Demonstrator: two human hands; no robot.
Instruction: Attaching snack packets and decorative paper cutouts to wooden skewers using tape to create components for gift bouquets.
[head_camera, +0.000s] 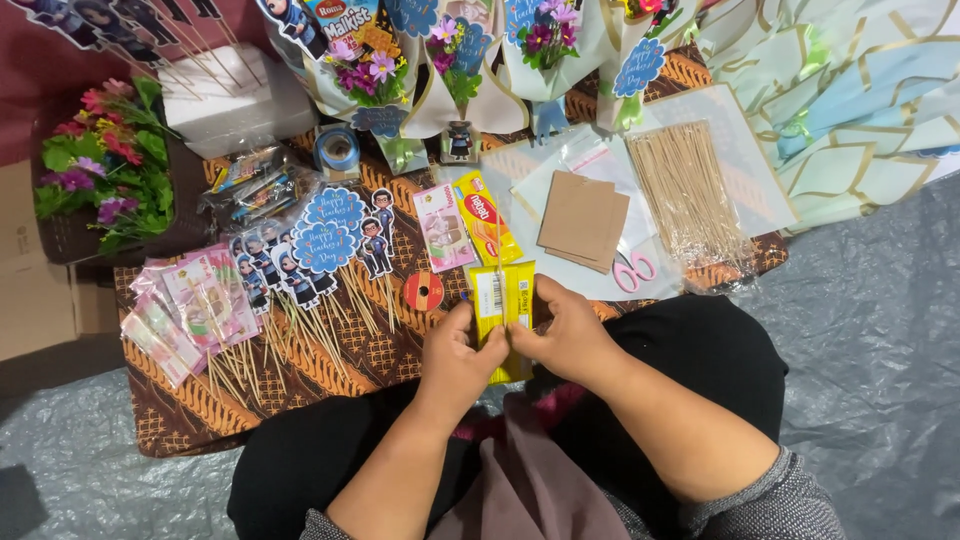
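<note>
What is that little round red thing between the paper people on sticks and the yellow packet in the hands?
A small red tape roll lies on the patterned cloth, between the stick toppers and the yellow snack packet held by both hands, in the head view.

Seen from above, the person wears grey knitted sleeves pushed back toward the elbows, leaving both forearms bare down to the left hand (458, 362) and right hand (566, 336), neither of which appears to carry a ring or watch. Black trousers or a skirt, hard to tell which from this angle, cover the lap. A length of dusty mauve cloth, possibly a headscarf's end, hangs down the middle.
</note>
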